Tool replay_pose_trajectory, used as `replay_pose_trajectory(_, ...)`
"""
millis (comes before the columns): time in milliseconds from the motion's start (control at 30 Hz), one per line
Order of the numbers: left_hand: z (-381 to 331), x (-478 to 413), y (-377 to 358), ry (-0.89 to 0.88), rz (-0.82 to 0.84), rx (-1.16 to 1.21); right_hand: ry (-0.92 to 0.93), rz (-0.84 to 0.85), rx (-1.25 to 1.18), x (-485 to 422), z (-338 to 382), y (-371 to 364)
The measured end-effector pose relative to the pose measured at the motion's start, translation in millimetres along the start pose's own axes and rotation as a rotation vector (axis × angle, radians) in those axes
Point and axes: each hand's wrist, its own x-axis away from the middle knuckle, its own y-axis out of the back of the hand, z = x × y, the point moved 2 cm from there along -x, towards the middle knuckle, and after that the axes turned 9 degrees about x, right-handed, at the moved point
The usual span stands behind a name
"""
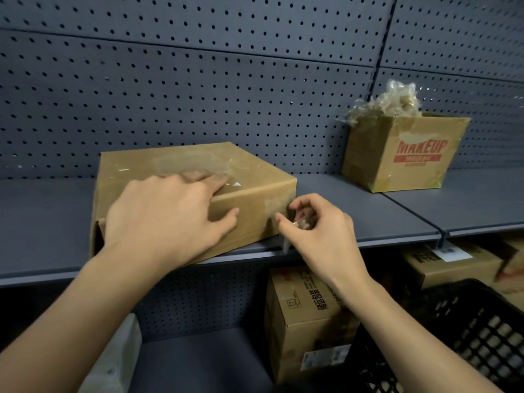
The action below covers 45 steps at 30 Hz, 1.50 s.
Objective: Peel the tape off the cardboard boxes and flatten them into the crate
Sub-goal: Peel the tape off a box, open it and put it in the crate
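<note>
Pressing cardboard box (147, 165) down on shelf (354, 211) with left hand (167, 214), fingers straight, spread over top. Pinching crumpled tape (303, 221) in right hand (320, 234), right against box's right front corner. Probably needing pull rightward, away from corner. Leaving crate (482, 336) low right, well apart.

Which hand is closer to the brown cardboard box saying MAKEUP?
Right. The right hand pinches clear tape at the flat brown cardboard box, left of the MAKEUP box; the left hand rests farther left, on the flat box.

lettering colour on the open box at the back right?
Red, on the open box of plain brown cardboard; head view shows it.
</note>
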Motion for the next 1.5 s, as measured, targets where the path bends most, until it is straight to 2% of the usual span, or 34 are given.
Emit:
replay_pose_trajectory(267, 4, 2, -13, -0.088, -0.072, 0.009, 0.043, -0.103, 0.116, 0, 8, -14)
replay_pose_trajectory(567, 6, 1, -18, -0.096, -0.089, 0.008, 0.037, -0.184, 0.164, -4, 10, -18)
replay_pose_trajectory(900, 4, 3, -19, -0.108, -0.133, 0.040, 0.008, -0.137, 0.162, -6, 13, -13)
replay_pose_trajectory(1100, 5, 2, -19, -0.119, -0.146, 0.009, -0.035, -0.100, 0.037, -7, 12, -10)
replay_pose_trajectory(1500, 6, 1, -21, -0.112, -0.139, 0.011, -0.086, -0.053, -0.056, -8, 9, -11)
